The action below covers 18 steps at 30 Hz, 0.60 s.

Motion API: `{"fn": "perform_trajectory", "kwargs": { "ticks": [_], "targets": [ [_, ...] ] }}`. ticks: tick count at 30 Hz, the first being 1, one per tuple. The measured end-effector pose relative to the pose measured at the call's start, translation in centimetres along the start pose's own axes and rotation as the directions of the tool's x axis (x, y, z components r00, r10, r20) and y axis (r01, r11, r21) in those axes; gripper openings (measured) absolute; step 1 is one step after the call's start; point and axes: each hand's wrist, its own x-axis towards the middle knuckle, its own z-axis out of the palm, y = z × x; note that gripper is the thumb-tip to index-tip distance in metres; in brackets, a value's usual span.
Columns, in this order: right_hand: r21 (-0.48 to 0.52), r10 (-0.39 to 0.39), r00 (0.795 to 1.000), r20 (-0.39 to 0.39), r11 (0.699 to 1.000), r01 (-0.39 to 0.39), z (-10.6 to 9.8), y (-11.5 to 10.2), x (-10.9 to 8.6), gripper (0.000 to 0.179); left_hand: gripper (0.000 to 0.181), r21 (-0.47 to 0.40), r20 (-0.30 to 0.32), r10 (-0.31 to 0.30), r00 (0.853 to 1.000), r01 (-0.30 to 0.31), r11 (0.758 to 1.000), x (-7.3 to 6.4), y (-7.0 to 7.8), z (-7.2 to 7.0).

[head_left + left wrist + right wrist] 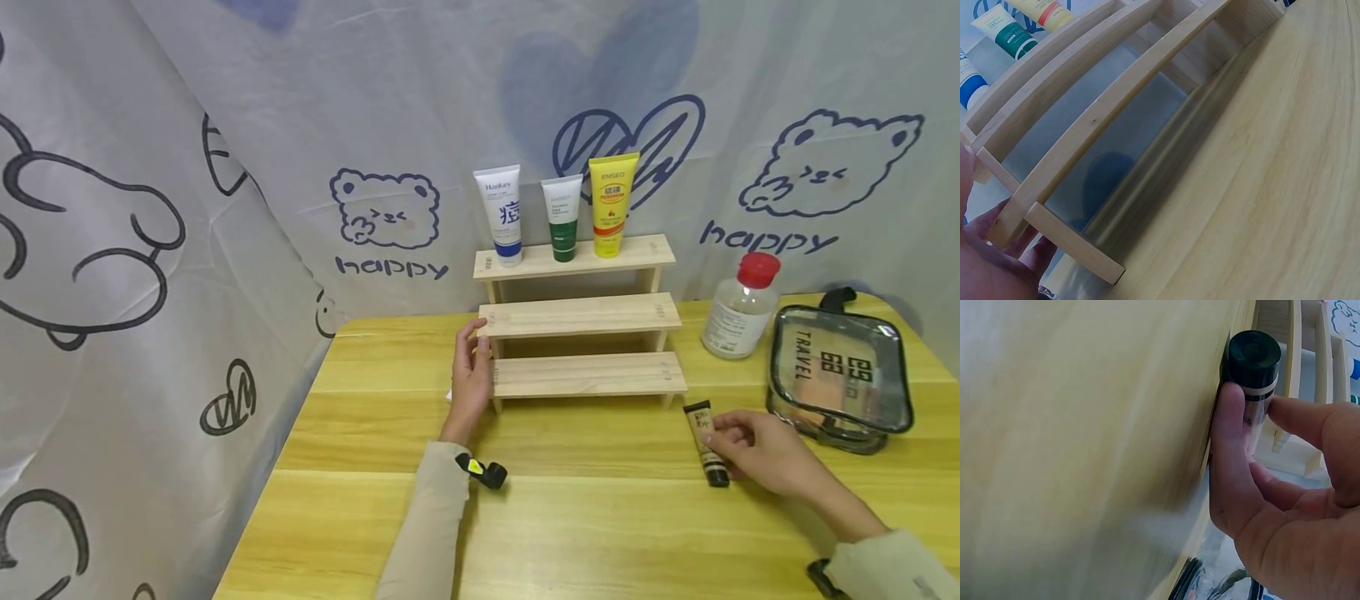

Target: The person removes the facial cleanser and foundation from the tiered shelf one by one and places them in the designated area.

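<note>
A three-step wooden rack (585, 377) stands on the table, and my left hand (472, 375) grips its left end. Seen from the left wrist, the fingers (1038, 253) curl behind the end of the lowest board (1094, 125). Right of the rack, my right hand (772, 454) pinches a small beige tube (705, 442) with a black cap between thumb and fingers. In the right wrist view that black cap (1254, 357) points toward the camera. On the top step stand a white-and-blue tube (501, 215), a white-and-green tube (562, 218) and a yellow tube (612, 204).
A clear bottle with a red cap (741, 307) stands right of the rack. Farther right sits a clear travel pouch (840, 375) with black edging and things inside. The yellow wood table (570, 533) meets a printed curtain (390, 100) behind.
</note>
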Motion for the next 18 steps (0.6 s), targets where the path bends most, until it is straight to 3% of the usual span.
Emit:
{"fn": "perform_trajectory", "kwargs": {
  "ticks": [9, 18],
  "targets": [
    [0.001, -0.014, 0.999, -0.049, 1.000, 0.014, 0.37, -0.16, -0.74, 0.052, 0.036, 0.001, 0.002, -0.006, 1.000, 0.006, 1.000, 0.10, -0.01, -0.06],
    [-0.076, -0.046, 0.991, -0.123, 0.996, 0.037, -0.11, -0.30, -0.96, 0.049, 0.036, -0.003, 0.004, -0.020, 1.000, 0.020, 1.000, 0.09, -0.04, -0.07]
  ]
}}
